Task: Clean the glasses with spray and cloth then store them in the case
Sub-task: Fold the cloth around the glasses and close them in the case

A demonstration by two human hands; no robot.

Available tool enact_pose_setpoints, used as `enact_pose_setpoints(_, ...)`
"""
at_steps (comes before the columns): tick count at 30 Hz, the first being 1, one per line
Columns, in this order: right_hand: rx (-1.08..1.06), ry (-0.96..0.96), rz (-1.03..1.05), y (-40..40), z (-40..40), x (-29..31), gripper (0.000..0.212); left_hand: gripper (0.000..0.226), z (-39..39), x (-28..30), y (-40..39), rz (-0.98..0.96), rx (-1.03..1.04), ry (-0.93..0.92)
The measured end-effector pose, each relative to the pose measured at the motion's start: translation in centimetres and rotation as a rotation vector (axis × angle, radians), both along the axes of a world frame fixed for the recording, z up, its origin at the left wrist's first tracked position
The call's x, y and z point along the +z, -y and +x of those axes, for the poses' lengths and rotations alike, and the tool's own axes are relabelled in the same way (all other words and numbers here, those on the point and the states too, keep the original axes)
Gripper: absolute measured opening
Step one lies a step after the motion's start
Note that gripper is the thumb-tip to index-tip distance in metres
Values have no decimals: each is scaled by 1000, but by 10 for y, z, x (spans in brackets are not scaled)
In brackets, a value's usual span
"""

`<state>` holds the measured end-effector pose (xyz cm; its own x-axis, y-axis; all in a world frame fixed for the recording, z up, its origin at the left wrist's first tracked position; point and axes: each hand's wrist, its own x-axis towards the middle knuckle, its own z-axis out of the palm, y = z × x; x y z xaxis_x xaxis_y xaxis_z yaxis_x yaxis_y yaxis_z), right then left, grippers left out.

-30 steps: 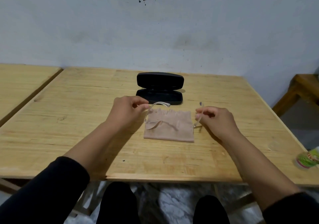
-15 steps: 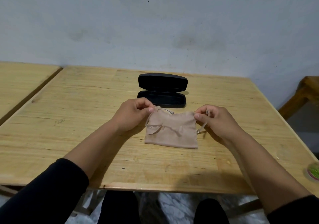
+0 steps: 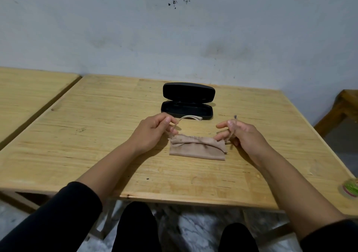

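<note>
Wooden table [image 3: 96, 135] against pale wall. Head view: left hand [image 3: 153, 133] and right hand [image 3: 242, 135] each pinch temple of clear glasses [image 3: 190, 117], held over cloth [image 3: 197, 149]. Case [image 3: 187, 101] open, empty, just beyond. Spray: none visible. Judgement: wiping apparently done, storing remains

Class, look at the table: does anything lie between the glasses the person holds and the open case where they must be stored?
Nothing visible does. Both hands, left and right, hold the glasses by the temples just in front of the open black case. The beige cloth lies nearer the person.
</note>
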<state>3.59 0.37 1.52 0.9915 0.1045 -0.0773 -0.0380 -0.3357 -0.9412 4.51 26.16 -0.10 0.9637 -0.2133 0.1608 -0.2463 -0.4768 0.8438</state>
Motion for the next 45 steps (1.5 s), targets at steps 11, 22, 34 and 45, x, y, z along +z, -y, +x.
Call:
enact_pose_setpoints(11,-377,164,-136,-3,-56,-7,8,13,-48,-2,7,67,283,105)
enact_pose_setpoints(22,-309,371,-468,-29,-49,-19,6,5,-50,3,19,136,330,164)
enact_pose_setpoints(34,-97,486,-555,-2,-61,-23,18,12,-56,-9,-6,381,159,324)
enact_pose_setpoints(45,-360,258,-218,0,-47,-13,24,20,-50,5,8,150,378,155)
